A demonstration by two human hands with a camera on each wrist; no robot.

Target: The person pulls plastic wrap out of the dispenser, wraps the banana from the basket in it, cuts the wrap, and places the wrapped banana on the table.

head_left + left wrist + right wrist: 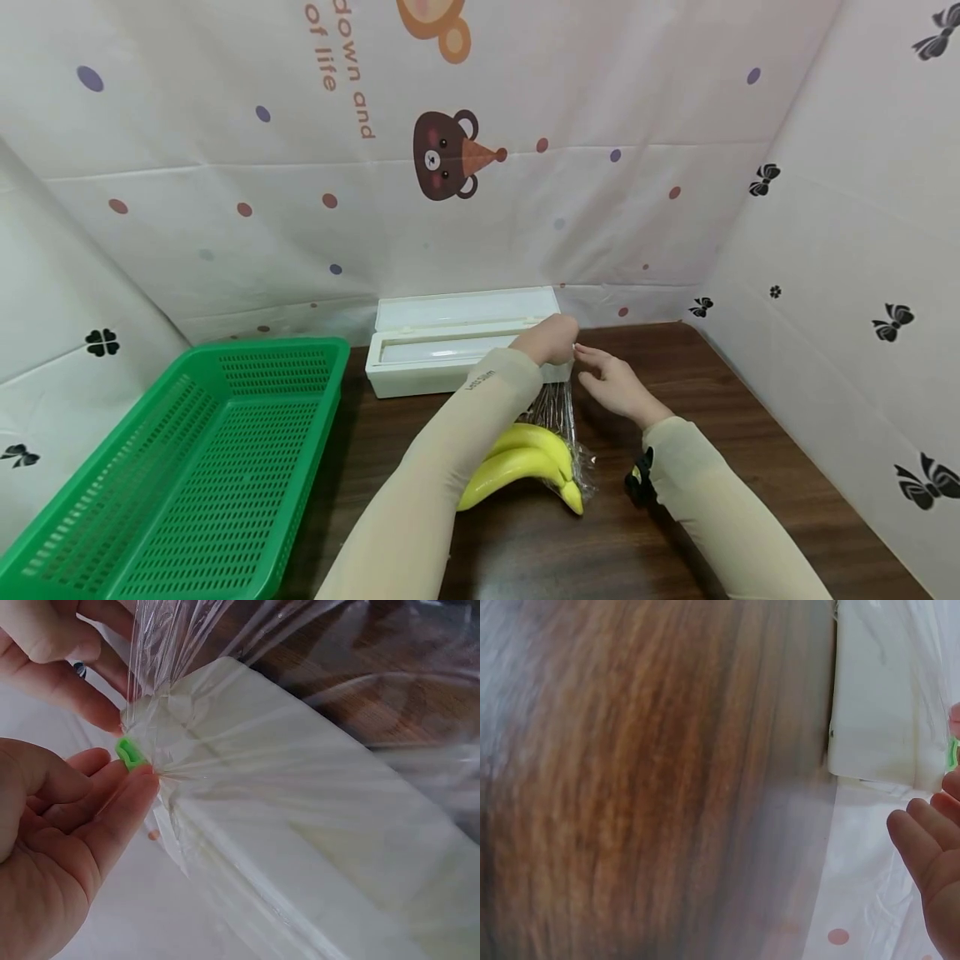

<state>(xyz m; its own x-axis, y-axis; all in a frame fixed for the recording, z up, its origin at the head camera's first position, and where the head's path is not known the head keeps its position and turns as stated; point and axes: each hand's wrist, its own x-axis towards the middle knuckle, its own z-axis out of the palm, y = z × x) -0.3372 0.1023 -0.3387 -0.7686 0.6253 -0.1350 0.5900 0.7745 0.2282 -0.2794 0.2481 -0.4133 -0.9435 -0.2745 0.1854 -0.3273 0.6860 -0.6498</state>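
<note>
A white cling film dispenser (420, 379) stands against the back wall, its lid raised. At its right end, my left hand (551, 337) has curled fingers that hold a small green slider (131, 752), seen in the left wrist view. Clear cling film (557, 404) gathers there in creases and hangs down the front onto the table. My right hand (618, 385) comes in from the right, fingers mostly straight in the right wrist view, fingertips (112, 716) right by the slider. Yellow bananas (525, 467) lie in front with film at their stem end, partly hidden by my left sleeve.
A green plastic basket (333, 400) stands on the left of the brown wooden table (630, 550). White patterned sheets form the walls at the back (600, 233) and both sides. A black strap (640, 479) is on my right wrist.
</note>
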